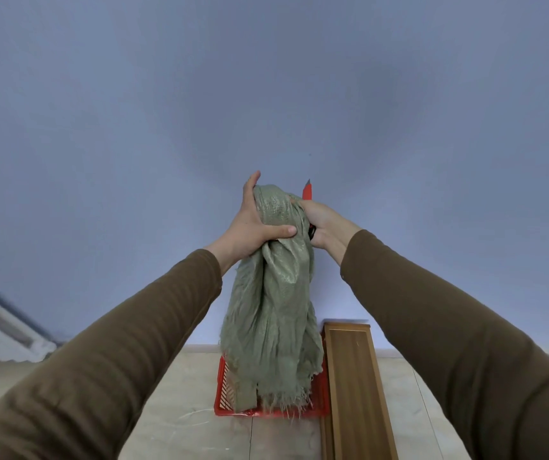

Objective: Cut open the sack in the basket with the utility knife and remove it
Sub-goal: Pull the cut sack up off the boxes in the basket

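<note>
Brown sleeves (pixel 140 343) are stretched forward, the sack (pixel 271 293) is gripped at its top by the fingers (pixel 279 231) of both hands and hangs over the basket (pixel 223 386), so it should be raised straight up with the knife (pixel 307 191), clamped in the right hand (pixel 319 220), kept pointing away from the left hand (pixel 249 227).

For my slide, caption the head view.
Both hands lift green sack above red basket; right hand also holds knife.
</note>
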Motion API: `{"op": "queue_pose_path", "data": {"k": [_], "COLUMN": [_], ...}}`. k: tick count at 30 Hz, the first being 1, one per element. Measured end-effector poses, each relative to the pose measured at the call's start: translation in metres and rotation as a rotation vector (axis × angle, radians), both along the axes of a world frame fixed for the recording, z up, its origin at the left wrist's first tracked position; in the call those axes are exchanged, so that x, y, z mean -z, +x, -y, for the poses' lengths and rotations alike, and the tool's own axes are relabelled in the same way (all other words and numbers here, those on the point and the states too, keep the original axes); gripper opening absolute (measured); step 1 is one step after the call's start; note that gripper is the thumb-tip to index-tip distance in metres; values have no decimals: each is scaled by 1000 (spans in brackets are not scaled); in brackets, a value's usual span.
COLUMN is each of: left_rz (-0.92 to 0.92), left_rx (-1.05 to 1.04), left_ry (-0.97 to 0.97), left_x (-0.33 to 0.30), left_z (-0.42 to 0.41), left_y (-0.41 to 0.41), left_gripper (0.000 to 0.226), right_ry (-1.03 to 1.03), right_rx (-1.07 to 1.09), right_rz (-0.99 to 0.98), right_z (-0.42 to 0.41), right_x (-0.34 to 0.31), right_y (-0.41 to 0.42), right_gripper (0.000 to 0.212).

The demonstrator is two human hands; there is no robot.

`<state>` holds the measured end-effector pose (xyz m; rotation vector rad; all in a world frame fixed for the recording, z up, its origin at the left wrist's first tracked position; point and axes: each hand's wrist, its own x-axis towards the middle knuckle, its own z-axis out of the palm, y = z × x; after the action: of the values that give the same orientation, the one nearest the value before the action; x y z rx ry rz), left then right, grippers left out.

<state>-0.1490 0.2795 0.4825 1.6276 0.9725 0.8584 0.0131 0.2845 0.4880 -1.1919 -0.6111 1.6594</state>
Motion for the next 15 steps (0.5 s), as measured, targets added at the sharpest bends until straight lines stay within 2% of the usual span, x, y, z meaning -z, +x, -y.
{"op": "queue_pose_path", "data": {"k": [2, 4, 6, 8, 9, 10, 12, 14, 15], "left_rz": [-38, -15, 37, 101, 142, 174, 168, 129, 128], "left_rx": [-60, -92, -74, -122, -159, -186, -229, -240, -216], "left_ry": [-5, -32, -76, -135, -183, -226, -280, -315, -321], "left_x": [0, 0, -2, -7, -11, -15, -18, -19, -19], "left_z": [-7, -14, -18, -19, -19, -19, -23, -26, -25], "left_y": [-5, -10, -13, -16, -17, -19, -21, -17, -12], "left_gripper": [94, 69, 52, 39, 38, 41, 54, 66, 70], "right_ry": [30, 107, 219, 371, 449, 512, 590, 596, 567], "right_rx": [3, 49, 74, 3, -68, -131, -197, -133, -57], "right_rz": [113, 322, 544, 581, 549, 521, 569, 626, 634], "right_z": [-1, 2, 10, 18, 22, 25, 24, 22, 19], "right_x": [1, 0, -2, -3, -3, -3, 2, 4, 4], "right_y": [2, 6, 12, 16, 18, 19, 20, 14, 11], "right_gripper": [26, 44, 54, 41, 32, 35, 57, 69, 64]}}
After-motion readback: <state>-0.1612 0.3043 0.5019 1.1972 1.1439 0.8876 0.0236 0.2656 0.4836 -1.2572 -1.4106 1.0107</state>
